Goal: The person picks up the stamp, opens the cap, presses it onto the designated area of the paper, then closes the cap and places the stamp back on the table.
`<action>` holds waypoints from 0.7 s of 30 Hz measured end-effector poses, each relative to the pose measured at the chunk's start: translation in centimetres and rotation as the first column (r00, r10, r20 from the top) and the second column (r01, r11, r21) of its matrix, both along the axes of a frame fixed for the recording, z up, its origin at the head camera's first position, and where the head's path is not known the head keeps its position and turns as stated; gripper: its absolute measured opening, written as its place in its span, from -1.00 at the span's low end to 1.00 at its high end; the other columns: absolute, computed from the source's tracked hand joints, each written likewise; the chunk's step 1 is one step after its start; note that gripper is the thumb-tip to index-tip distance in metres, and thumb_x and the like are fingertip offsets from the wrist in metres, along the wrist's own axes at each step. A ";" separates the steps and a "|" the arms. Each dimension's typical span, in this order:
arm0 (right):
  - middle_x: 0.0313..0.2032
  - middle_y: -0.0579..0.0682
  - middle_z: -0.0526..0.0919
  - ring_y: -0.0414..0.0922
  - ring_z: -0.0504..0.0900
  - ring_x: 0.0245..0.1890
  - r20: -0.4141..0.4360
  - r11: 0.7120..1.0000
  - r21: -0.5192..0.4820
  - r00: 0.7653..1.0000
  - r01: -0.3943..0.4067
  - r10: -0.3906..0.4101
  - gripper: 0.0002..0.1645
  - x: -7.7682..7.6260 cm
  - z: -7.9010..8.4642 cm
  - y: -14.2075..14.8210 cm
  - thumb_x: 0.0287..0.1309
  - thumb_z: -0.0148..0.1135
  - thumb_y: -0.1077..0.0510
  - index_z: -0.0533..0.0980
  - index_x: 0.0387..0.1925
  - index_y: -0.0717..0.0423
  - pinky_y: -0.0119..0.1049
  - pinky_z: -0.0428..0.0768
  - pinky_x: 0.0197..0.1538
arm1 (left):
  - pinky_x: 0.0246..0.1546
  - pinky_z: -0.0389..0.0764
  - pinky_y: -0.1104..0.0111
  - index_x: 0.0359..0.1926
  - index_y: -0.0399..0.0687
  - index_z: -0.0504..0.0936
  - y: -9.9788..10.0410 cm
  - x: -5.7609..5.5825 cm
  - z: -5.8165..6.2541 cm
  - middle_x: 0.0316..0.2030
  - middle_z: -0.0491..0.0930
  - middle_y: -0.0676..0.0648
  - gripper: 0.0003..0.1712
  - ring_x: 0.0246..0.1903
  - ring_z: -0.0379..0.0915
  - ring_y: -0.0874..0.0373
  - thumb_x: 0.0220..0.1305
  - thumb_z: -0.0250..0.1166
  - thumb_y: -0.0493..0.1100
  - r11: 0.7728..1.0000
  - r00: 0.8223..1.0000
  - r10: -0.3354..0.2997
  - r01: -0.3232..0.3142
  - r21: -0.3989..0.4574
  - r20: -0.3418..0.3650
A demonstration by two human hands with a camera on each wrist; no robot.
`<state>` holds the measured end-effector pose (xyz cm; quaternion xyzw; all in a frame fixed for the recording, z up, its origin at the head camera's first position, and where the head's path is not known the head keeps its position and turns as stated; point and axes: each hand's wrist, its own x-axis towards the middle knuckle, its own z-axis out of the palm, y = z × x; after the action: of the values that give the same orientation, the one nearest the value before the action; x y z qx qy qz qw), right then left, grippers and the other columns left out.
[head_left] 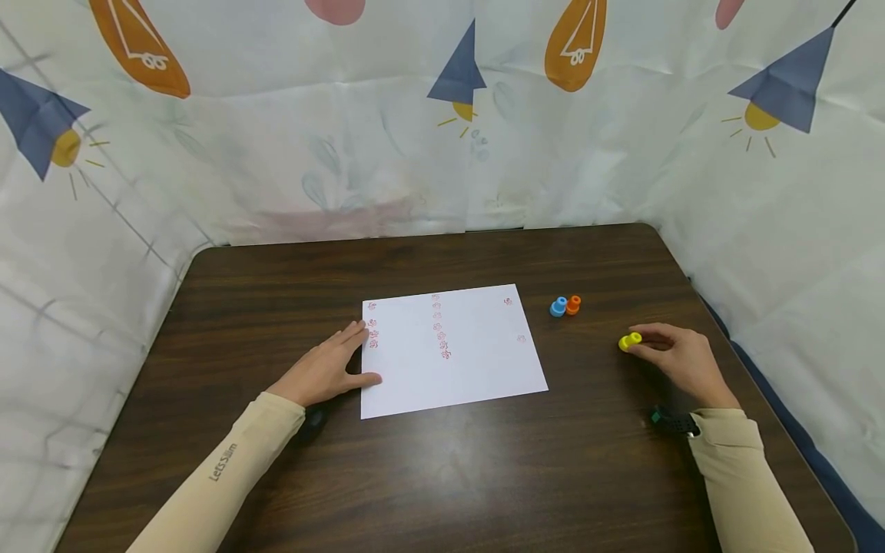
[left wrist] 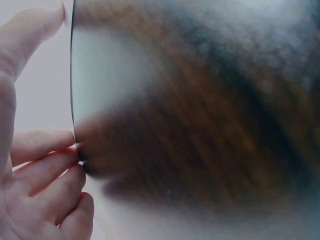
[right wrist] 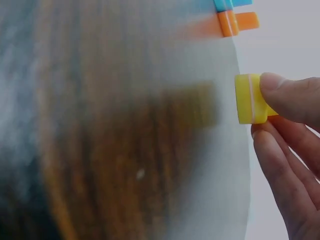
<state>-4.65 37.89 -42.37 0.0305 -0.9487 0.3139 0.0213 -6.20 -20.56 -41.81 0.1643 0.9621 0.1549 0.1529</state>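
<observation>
A white sheet of paper (head_left: pixel 477 369) with small red printed marks lies on the table. My left hand (head_left: pixel 328 365) rests at its left edge, fingers extended and thumb on the sheet; the left wrist view shows the fingertips (left wrist: pixel 75 150) along the paper's edge. To the right of the sheet, my right hand (head_left: pixel 684 362) pinches a small yellow stamp (head_left: pixel 630 341) between thumb and fingers. Tilted in the head view, the yellow stamp (right wrist: pixel 250 100) appears just off the tabletop in the right wrist view. A blue stamp (head_left: pixel 558 307) and an orange stamp (head_left: pixel 573 305) stand side by side beyond the paper's right edge.
The dark wooden table (head_left: pixel 442 476) has rounded far corners. Behind it and at both sides hangs a white patterned cloth (head_left: pixel 276 153). Dark bands circle both wrists, including the right wrist band (head_left: pixel 676 422).
</observation>
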 end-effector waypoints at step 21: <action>-0.03 0.20 0.80 -0.73 0.56 -0.26 -0.134 0.995 -0.077 0.989 -0.070 0.059 -0.58 -1.7 2.5 -3.6 0.19 0.51 0.14 0.69 0.09 0.11 -0.76 0.58 -0.22 | 0.50 0.29 -0.24 0.57 -0.23 0.23 -0.1 0.1 0.0 0.61 0.12 -0.29 0.15 0.57 0.09 -0.33 0.21 0.40 0.38 1.000 1.000 -0.004 0.004 0.002 0.009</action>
<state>-6.38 34.28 -39.85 0.0808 -0.9301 0.3503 0.0751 -6.15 -20.69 -41.83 0.1656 0.9609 0.1564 0.1574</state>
